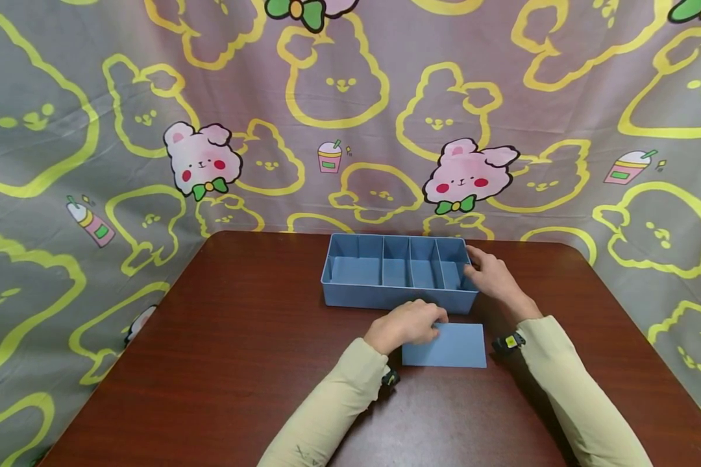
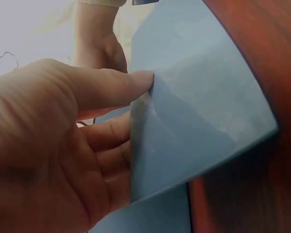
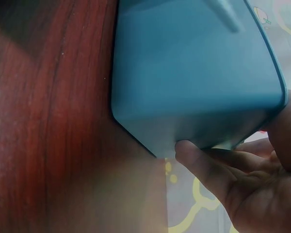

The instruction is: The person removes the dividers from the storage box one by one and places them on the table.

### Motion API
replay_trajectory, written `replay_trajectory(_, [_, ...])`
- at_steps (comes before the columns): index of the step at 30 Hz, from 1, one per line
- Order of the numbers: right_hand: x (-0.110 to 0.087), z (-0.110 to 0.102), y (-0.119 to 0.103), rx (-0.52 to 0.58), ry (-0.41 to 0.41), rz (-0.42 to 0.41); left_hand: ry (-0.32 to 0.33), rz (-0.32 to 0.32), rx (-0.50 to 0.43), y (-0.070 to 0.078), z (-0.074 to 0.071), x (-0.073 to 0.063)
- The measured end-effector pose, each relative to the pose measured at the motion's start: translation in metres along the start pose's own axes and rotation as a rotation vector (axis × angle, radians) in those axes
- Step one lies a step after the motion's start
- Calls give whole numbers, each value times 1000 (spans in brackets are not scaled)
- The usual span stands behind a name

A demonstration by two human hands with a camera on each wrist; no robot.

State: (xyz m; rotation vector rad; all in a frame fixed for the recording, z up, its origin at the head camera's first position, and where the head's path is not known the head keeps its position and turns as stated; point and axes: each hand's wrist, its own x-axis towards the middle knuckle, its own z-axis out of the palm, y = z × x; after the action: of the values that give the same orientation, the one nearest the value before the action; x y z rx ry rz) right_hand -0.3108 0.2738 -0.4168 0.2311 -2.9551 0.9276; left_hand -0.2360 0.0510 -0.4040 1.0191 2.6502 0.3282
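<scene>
My left hand (image 1: 407, 326) pinches a flat blue rectangular panel (image 1: 454, 347) at its left end, in front of the box. In the left wrist view, the thumb lies on the face of the panel (image 2: 199, 92) and the other fingers are behind it. A blue divided box (image 1: 397, 297) stands on the table with its open top up. My right hand (image 1: 493, 275) grips the right end of this box at the rim. Seen from the right wrist, one fingertip touches the outside of the end wall of the box (image 3: 194, 63); the thumb is near the rim.
Dark red wooden table (image 1: 228, 363) surface extends to both sides of the box. Behind it hangs a grey cloth (image 1: 374, 136) with yellow outlines and cartoon faces. Upright dividers (image 1: 410, 263) split the box into several compartments, the widest at the left.
</scene>
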Motion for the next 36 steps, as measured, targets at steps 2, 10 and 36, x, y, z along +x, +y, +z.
replay_trajectory(2, [0, 0, -1, 2, -4, 5, -3, -2, 3, 1, 1, 0])
replay_trajectory(10, [-1, 0, -1, 16, -15, 16, -19, -20, 17, 4, 6, 2])
replay_trajectory(36, [-2, -1, -2, 20, -15, 8, -10, -2, 31, 9, 11, 0])
